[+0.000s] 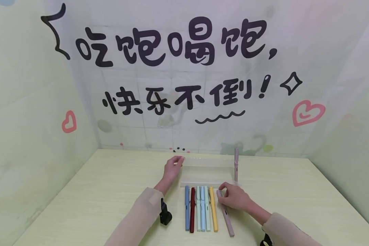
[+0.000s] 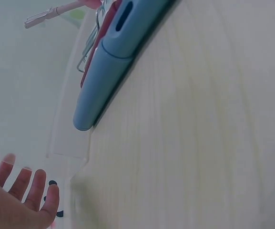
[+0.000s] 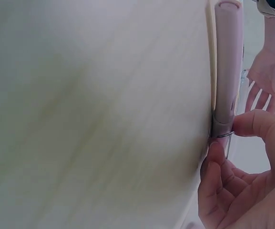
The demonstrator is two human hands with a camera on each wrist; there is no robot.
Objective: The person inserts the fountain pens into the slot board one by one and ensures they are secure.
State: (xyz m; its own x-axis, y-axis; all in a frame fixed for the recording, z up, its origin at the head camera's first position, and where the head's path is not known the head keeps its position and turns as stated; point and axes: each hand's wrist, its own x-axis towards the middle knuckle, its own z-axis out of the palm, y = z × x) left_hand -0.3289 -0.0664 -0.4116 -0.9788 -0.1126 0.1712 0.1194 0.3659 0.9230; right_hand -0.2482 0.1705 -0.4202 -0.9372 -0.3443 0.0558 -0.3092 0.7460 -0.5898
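My right hand (image 1: 236,197) pinches a pale mauve pen (image 1: 227,218) near its clip end; the pen lies slanted on the table. In the right wrist view, thumb and finger close around that pen (image 3: 229,71) beside its metal clip. My left hand (image 1: 171,169) is at the back left corner of a clear pen stand (image 1: 200,184), its fingers (image 2: 35,191) loosely extended. Another mauve pen (image 1: 236,165) stands at the stand's right end. In front lies a row of pens: blue (image 1: 187,208), dark red (image 1: 192,210), pale green and light blue ones, and yellow (image 1: 213,210).
The light wooden table (image 1: 110,191) meets a printed backdrop (image 1: 160,136) just behind the stand. Side walls of the same sheet (image 1: 33,136) rise at left and right. Black wrist cameras (image 1: 165,213) sit on both sleeves.
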